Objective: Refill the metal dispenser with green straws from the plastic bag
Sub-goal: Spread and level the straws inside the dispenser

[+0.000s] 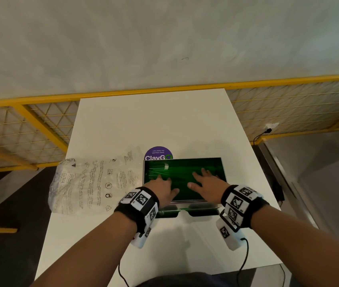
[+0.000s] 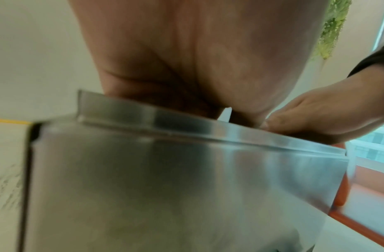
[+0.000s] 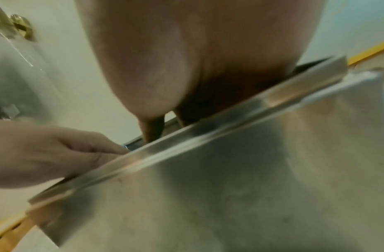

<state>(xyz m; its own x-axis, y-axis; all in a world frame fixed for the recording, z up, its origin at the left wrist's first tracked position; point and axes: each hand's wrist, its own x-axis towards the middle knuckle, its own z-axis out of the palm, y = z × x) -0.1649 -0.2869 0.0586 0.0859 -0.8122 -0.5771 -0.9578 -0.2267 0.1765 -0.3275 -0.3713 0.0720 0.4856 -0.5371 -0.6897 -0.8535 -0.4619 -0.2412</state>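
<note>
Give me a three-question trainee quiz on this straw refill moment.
1. True or false: both hands reach into the open top of the metal dispenser.
2. The plastic bag lies on which side of the dispenser, by the person's own sides? A) left B) right C) behind it
3. Fill in: the straws in the dispenser are ____.

Key:
1. True; the left hand and right hand lie with fingers spread over the straws.
2. A
3. green
</note>
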